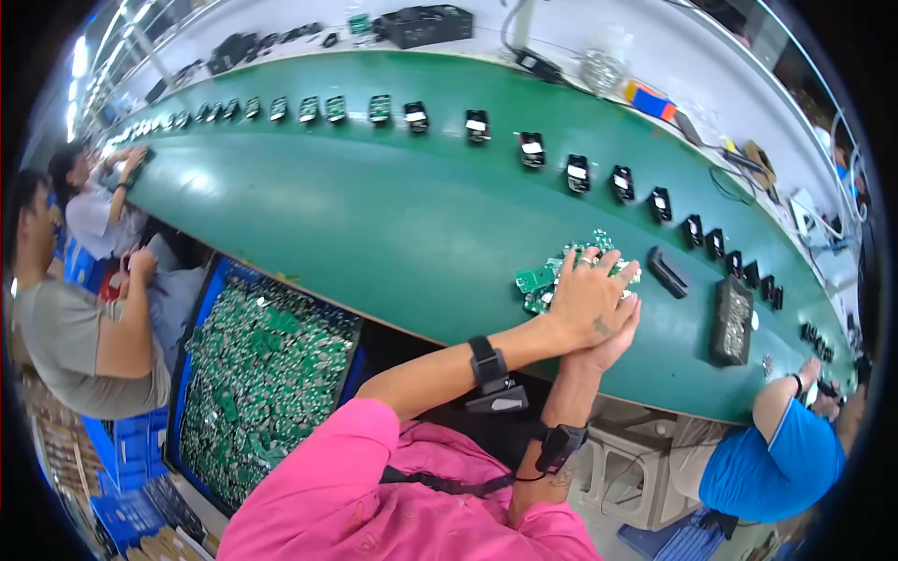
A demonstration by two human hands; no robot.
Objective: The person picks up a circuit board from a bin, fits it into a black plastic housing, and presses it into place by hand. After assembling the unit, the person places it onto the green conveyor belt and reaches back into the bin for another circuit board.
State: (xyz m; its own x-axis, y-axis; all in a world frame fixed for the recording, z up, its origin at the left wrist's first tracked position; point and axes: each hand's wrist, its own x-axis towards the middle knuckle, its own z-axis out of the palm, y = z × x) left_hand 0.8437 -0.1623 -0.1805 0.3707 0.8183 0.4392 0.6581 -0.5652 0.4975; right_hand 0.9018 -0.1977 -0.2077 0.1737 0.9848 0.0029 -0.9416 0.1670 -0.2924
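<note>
A small pile of green circuit boards [536, 280] lies on the green worktable, partly hidden by my hands. My left hand [589, 301] rests over the pile with its fingers stretched out and apart, a ring on one of them. Tucked against it on the near right side is my right hand [613, 344], its fingers extended along the pile's edge and partly covered by the left. Both hands touch the boards, and neither appears closed around one. Right of the pile lies a black elongated plastic piece [667, 272].
A blue bin of circuit boards [267, 365] stands left, below the table edge. Black housings [577, 174] and boards line the green table [374, 206]. A dark block-shaped tray [731, 323] sits right. Co-workers sit left [84, 346] and right [776, 458].
</note>
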